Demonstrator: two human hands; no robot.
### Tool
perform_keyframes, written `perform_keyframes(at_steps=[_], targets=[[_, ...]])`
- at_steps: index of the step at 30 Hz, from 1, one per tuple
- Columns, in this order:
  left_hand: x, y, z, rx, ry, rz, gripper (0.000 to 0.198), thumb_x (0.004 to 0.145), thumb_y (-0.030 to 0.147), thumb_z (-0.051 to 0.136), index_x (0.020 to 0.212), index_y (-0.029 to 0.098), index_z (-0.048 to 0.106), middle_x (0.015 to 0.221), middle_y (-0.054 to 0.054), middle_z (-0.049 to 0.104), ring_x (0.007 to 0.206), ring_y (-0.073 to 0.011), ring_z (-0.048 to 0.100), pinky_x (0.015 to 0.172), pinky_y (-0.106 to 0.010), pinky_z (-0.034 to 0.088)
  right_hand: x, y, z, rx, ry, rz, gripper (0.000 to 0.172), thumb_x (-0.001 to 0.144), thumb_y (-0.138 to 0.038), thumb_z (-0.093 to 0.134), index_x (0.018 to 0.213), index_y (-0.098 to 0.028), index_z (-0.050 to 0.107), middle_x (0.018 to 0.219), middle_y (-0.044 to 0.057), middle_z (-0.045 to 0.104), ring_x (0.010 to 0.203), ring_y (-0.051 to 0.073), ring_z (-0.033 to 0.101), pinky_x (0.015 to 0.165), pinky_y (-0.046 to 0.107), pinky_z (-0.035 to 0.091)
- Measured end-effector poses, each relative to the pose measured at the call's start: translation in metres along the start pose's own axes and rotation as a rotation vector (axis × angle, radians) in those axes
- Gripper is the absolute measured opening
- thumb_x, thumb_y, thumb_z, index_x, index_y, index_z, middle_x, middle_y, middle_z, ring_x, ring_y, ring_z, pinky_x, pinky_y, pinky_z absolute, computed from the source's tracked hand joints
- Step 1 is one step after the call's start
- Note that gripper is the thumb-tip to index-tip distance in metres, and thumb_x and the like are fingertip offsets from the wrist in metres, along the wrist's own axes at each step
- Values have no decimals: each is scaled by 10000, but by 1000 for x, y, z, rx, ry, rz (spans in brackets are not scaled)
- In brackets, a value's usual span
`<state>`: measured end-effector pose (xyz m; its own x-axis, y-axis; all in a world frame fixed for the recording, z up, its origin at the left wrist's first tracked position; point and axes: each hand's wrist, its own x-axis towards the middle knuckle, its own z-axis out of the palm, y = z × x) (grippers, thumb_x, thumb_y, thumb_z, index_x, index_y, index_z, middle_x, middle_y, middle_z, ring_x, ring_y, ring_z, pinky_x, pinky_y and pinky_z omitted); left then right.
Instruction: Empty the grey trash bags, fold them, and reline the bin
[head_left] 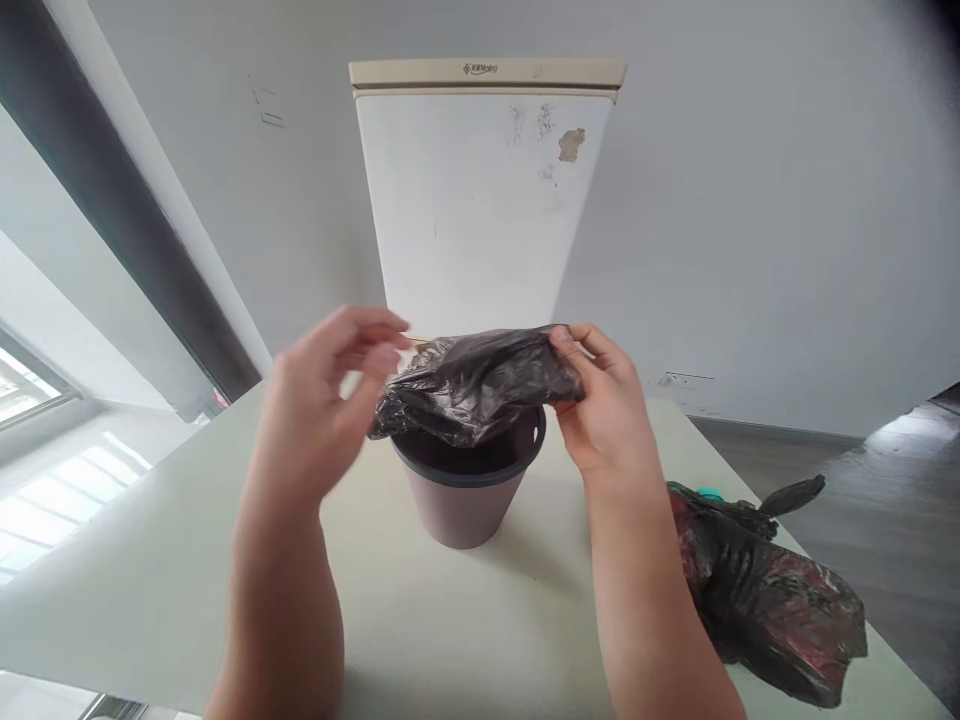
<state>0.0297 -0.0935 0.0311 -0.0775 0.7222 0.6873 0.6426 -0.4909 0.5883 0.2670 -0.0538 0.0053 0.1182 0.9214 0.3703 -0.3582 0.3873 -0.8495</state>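
Observation:
A thin black plastic garbage bag (487,380) is stretched sideways above a trash can, its film crumpled and shiny. My right hand (600,390) pinches the bag's right end between thumb and fingers. At the bag's left end is my left hand (330,385), slightly blurred, its thumb and fingers apart and nothing seen between them. Below the bag, the greyish-pink trash can (465,510) stands upright on a pale table (457,640). Its dark rim shows at the front, with a small hole on the right side; the bag hides the back of the opening.
A filled, knotted black garbage bag (772,600) lies at the table's right edge, beside my right forearm. Behind the table stands a white fridge or freezer (480,200) against a grey wall (750,200). Windows (30,380) are at the left.

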Motion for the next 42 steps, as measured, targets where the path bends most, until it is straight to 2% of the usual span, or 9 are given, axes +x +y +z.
perform_keyframes(at_steps=[3,8,12,17,20,25,30,35,42], targets=[[-11,20,19,-95,-194,85,398,900,265,775,1293,320,742,1056,-12,792,971,-214,748,831,-344,624,-8,5,14,8,-132,66,358,789,-466,946,844,-236,677,856,-8,694,741,141,626,636,262,530],[-8,18,35,-134,-59,104,171,925,181,698,976,278,829,940,-14,772,877,-185,730,804,-330,624,-12,6,19,8,-214,98,358,741,-379,979,848,-235,669,858,-20,635,708,115,565,522,224,435],[0,6,16,-188,64,64,176,900,175,716,964,278,843,965,-21,771,913,-197,740,856,-354,648,-5,2,6,-30,-146,25,259,782,-328,930,888,-239,711,842,-30,596,584,73,460,490,242,388],[-1,2,-5,-186,77,82,225,887,183,726,685,273,767,946,-23,771,983,-227,744,914,-396,651,2,2,-9,-296,136,-212,107,867,-312,833,932,-231,804,868,16,672,639,113,561,559,283,493],[-6,7,-4,-198,-81,-13,69,915,314,760,900,278,818,969,-39,787,933,-233,763,852,-389,660,3,2,-10,-289,170,-220,116,860,-326,834,929,-233,818,919,34,720,810,170,673,681,313,593],[-11,15,19,-162,-272,-194,459,904,550,783,1278,289,728,883,-20,781,775,-232,758,678,-343,630,-6,-5,3,-68,-95,9,149,822,-336,888,909,-249,803,966,27,747,880,180,708,790,340,629],[-6,14,30,-184,-159,-144,229,866,403,815,1013,232,775,945,-42,789,924,-277,763,780,-366,638,-10,-8,7,101,-228,161,167,820,-338,888,920,-253,785,913,13,733,834,176,688,785,341,616],[5,-5,21,-534,93,-135,168,847,248,777,1011,241,745,1017,-44,761,978,-233,739,836,-343,639,5,-2,-10,189,-79,164,219,817,-351,877,964,-261,742,890,-5,691,841,173,675,744,307,588],[19,-18,12,-679,183,-324,70,864,193,706,796,211,710,735,-12,619,713,-145,615,590,-249,513,16,3,-23,-220,187,-185,236,911,-492,791,1006,-284,730,878,-3,656,807,176,630,668,297,501]])
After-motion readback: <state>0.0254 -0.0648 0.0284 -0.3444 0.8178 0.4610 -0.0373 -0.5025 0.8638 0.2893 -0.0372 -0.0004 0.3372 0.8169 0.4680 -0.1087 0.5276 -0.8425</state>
